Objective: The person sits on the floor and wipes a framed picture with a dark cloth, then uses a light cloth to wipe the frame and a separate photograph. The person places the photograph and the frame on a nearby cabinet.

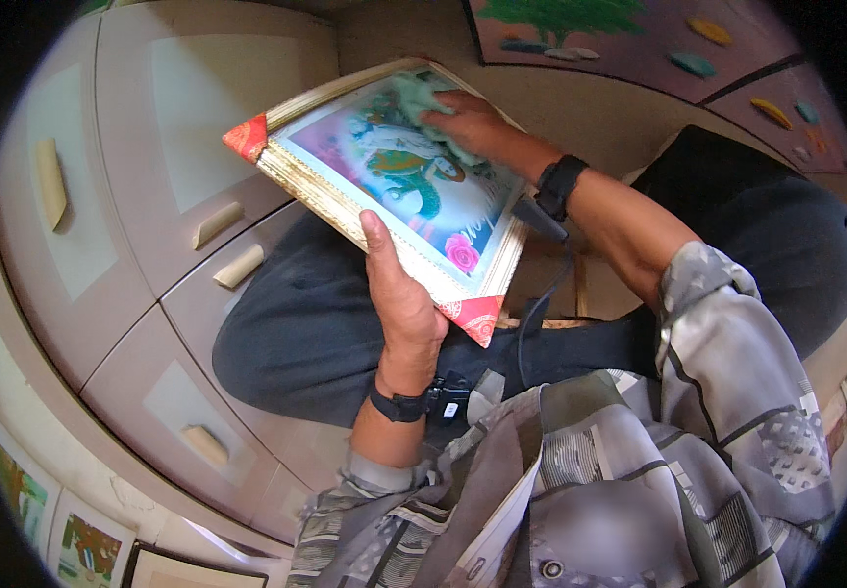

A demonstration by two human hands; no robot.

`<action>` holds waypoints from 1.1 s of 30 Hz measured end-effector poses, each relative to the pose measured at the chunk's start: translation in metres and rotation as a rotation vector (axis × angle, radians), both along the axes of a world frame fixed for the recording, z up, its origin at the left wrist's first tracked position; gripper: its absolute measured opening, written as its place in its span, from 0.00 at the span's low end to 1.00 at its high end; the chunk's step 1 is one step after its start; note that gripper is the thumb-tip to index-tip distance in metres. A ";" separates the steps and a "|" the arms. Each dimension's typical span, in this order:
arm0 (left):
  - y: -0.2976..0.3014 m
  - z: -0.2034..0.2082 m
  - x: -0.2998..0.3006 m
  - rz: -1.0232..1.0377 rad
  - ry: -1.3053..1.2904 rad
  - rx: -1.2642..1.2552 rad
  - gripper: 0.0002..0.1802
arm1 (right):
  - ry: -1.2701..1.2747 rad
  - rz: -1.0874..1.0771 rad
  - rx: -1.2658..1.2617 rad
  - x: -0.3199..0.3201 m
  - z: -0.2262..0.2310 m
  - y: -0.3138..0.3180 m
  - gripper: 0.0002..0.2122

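A framed picture (pixel 321 196) with a gold-white moulding and red corner pieces is tilted above my crossed legs. Under its shiny face shows a blue-green image with a pink rose near the bottom corner. My left hand (pixel 404 299) grips the lower-left edge, its thumb on the front; the other fingers are hidden behind the frame. At the far end, my right hand (pixel 473 122) presses a pale green cloth (pixel 414 95) against the picture's surface, fingers closed on the cloth. Dark bands circle both wrists, and a dark cable (pixel 541 294) hangs below the right one.
A pale cabinet (pixel 129 314) with beige handles stands close on the left. At the back right is a painted panel (pixel 629 73) with a tree and coloured stones. Several pictures (pixel 90 544) lie at the lower left. My dark-trousered knees spread to both sides.
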State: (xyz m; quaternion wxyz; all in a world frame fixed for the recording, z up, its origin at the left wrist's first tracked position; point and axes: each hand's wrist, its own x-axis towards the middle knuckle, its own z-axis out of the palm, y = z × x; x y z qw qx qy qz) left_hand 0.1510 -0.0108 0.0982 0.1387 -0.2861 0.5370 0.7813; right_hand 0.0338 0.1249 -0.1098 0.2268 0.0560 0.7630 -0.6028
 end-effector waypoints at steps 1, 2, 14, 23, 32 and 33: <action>0.000 -0.001 0.000 0.002 -0.007 0.000 0.39 | 0.151 0.076 -0.092 -0.008 0.023 -0.007 0.25; -0.001 -0.001 0.000 0.002 -0.003 -0.022 0.39 | 0.254 0.144 -0.163 -0.009 0.046 -0.016 0.24; 0.002 0.003 -0.003 0.004 -0.031 -0.056 0.38 | 0.307 0.122 -0.149 -0.049 0.036 -0.030 0.26; 0.001 0.006 -0.001 0.032 -0.075 -0.097 0.38 | 0.134 0.172 0.211 -0.074 -0.096 0.001 0.32; -0.001 0.002 -0.001 0.024 -0.053 -0.085 0.37 | -0.237 0.288 0.232 -0.042 -0.123 0.041 0.37; -0.001 0.002 -0.002 0.011 -0.041 -0.076 0.37 | -0.264 0.336 0.266 -0.033 -0.119 0.049 0.37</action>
